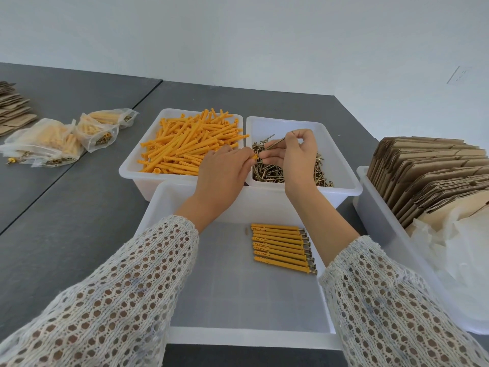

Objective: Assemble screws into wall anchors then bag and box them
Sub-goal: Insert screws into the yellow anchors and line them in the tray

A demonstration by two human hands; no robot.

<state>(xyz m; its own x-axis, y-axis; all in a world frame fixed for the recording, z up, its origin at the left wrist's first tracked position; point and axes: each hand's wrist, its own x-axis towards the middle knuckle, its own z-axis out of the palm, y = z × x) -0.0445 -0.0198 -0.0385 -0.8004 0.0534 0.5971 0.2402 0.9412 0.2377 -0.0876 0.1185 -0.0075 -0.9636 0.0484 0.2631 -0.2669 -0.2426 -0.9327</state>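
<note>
A small packing workstation, by its look; a grey counter [79, 207] against a bare white wall carries white bins of bulk orange wall anchors [185, 144] and loose screws [267, 170]; filled clear bags [47, 144] lie at left of frame; flattened cardboard boxes [428, 176] stand filed at right.

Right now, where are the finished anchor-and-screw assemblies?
In the head view, the finished assemblies lie in a row in the near white bin, right of centre, just below the right hand and the screw bin.
</note>
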